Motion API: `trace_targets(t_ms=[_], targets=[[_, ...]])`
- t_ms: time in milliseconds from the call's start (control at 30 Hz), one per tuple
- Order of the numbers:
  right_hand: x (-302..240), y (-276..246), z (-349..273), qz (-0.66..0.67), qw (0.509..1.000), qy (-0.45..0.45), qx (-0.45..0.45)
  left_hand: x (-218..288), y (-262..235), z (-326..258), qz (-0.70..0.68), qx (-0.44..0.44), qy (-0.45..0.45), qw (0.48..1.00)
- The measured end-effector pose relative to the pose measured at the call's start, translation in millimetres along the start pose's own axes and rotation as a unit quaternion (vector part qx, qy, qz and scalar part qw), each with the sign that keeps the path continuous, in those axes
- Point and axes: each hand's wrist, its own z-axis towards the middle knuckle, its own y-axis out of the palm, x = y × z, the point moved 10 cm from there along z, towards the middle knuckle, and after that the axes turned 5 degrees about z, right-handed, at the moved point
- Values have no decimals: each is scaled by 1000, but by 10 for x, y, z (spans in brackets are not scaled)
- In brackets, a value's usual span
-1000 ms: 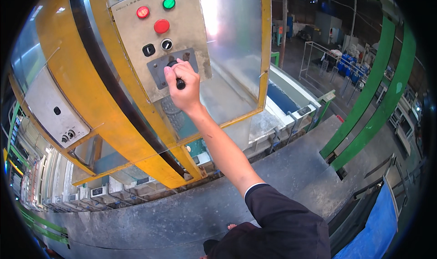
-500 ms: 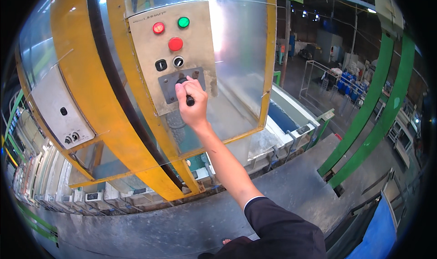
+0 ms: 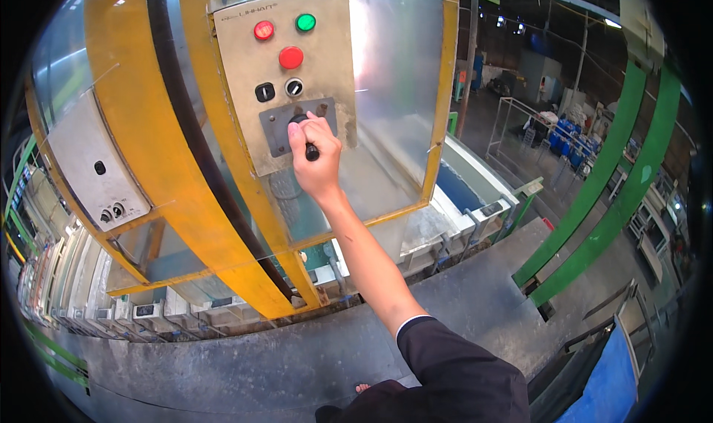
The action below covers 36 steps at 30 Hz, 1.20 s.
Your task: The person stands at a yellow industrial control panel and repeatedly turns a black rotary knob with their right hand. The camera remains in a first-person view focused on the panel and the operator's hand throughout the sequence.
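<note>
My right hand (image 3: 318, 155) is closed round a black control lever (image 3: 312, 153) on the front of a metal control panel (image 3: 238, 59). The lever rises from a dark grey plate (image 3: 273, 142) low on the panel, and my fingers cover much of it. Above the hand sit two black rotary switches, a red push button (image 3: 291, 57), a red lamp (image 3: 264, 30) and a green one (image 3: 305, 23). My left hand does not show.
The panel hangs on a yellow frame (image 3: 204, 222) with clear sheeting. Behind and below runs a row of tanks (image 3: 464, 181), some holding liquid. A grey walkway (image 3: 223, 371) lies underfoot. Green posts (image 3: 594, 222) and a blue sheet (image 3: 609, 382) stand at the right.
The view has shifted slightly, so the panel sits a little higher in the picture. My right hand keeps its grip on the lever.
</note>
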Motion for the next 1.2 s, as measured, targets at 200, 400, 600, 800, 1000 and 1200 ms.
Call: trace_targets(t_ms=[200,400,600,800,1000,1200], targets=[[-17,21,-12,-2,1000,-8,4,26,-157,-209,11,50,34,998],[-3,-20,-8,-5,1000,-13,17,-53,-369,-719,52,127,89,986],[28,11,-12,-20,1000,-8,-8,-652,-69,-1394,130,165,145,967],[22,19,-29,-21,1000,-5,-11,-1115,286,-1367,100,127,89,983],[-16,55,1,-5,1000,-10,14,-1852,714,-1283,-72,-89,-275,955],[6,42,-24,-11,1000,-11,7,-1921,737,-1309,7,-92,-310,946]])
